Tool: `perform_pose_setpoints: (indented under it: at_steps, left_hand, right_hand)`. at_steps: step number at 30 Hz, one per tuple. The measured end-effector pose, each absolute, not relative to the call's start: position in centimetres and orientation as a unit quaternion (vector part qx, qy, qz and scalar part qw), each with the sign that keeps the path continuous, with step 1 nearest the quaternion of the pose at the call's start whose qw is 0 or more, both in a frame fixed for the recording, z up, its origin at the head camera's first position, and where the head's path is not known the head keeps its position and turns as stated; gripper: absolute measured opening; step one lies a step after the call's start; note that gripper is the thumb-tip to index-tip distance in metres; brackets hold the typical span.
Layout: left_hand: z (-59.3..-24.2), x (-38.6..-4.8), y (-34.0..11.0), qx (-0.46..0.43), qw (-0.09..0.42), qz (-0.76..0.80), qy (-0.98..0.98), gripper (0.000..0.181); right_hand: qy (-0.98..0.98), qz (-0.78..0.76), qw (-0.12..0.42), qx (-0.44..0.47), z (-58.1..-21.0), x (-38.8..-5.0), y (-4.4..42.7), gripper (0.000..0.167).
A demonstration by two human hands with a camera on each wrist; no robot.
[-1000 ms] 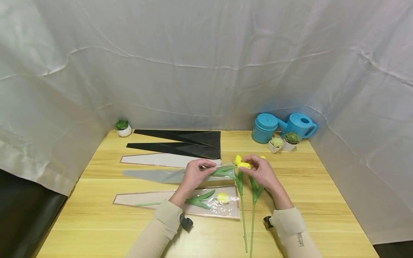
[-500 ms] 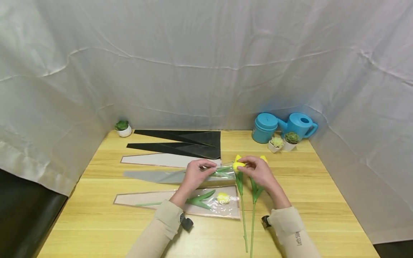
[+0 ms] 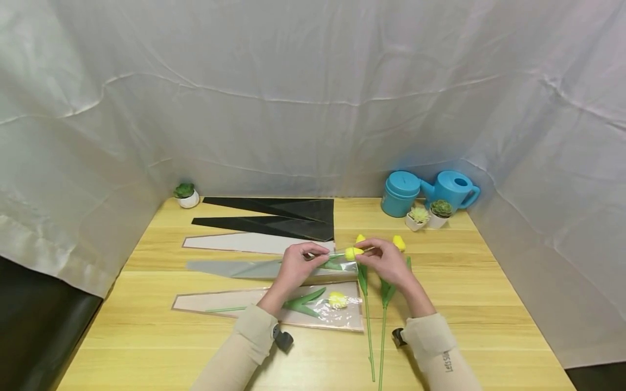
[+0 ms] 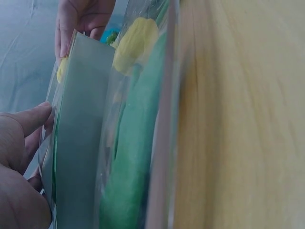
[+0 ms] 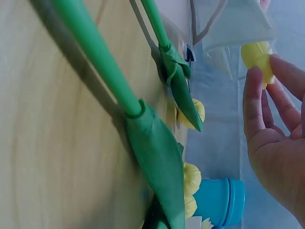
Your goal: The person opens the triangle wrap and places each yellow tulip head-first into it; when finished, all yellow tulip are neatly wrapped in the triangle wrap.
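Observation:
My left hand [image 3: 299,266] pinches the upper film of a grey, tapering flower sleeve [image 3: 230,266] near its wide end, in the left wrist view with the thumb against the sleeve [image 4: 83,124]. An artificial tulip [image 3: 352,253] has its green stem and leaves inside this sleeve and its yellow head at the opening. My right hand [image 3: 388,263] pinches that head between thumb and fingers, seen in the right wrist view around the yellow tulip [image 5: 257,59]. Nearer the front lies a pink-bordered sleeve [image 3: 352,320] with another yellow tulip [image 3: 337,300] inside.
Two loose tulips lie under and beside my right hand, their stems [image 3: 370,336] pointing to the front. A white sleeve [image 3: 244,241] and black sleeves [image 3: 264,222] lie behind. At the back right stand a blue canister [image 3: 401,194], a watering can [image 3: 452,190] and small succulents; another succulent [image 3: 187,194] is back left.
My right hand has moved left with the tulip head, bringing it to the mouth of the grey sleeve. My left hand has stayed in place on the sleeve.

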State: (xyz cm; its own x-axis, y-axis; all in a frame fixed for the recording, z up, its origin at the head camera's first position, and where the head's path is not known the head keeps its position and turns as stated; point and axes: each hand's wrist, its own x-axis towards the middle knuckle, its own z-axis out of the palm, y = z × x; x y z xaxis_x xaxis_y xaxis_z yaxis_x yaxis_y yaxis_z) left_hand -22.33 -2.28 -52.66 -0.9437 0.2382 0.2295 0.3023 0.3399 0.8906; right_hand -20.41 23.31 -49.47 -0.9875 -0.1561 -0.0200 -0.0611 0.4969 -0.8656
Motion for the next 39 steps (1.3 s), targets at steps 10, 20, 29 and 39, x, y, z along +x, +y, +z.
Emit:
perform_pose_setpoints:
  at_steps: [10, 20, 29, 39]
  left_hand:
    - [-52.7, -22.3, -2.2, -0.158, 0.026, -0.551, -0.819, 0.018]
    - [-52.8, -22.3, -2.1, -0.154, 0.028, -0.554, -0.818, 0.013]
    - [-52.8, -22.4, -1.8, -0.160, 0.030, -0.558, -0.813, 0.012]
    - [-52.8, -22.3, -1.5, -0.163, 0.026, -0.565, -0.808, 0.012]
  right_hand:
    - [0.852, -0.518, 0.056, -0.049, -50.0, -20.5, 22.8, 0.034]
    - [0.844, -0.530, 0.056, -0.053, -50.3, -20.5, 22.8, 0.039]
    - [0.837, -0.542, 0.062, -0.053, -50.6, -20.5, 22.5, 0.034]
    - [0.821, -0.562, 0.088, -0.053, -51.0, -20.5, 22.1, 0.033]
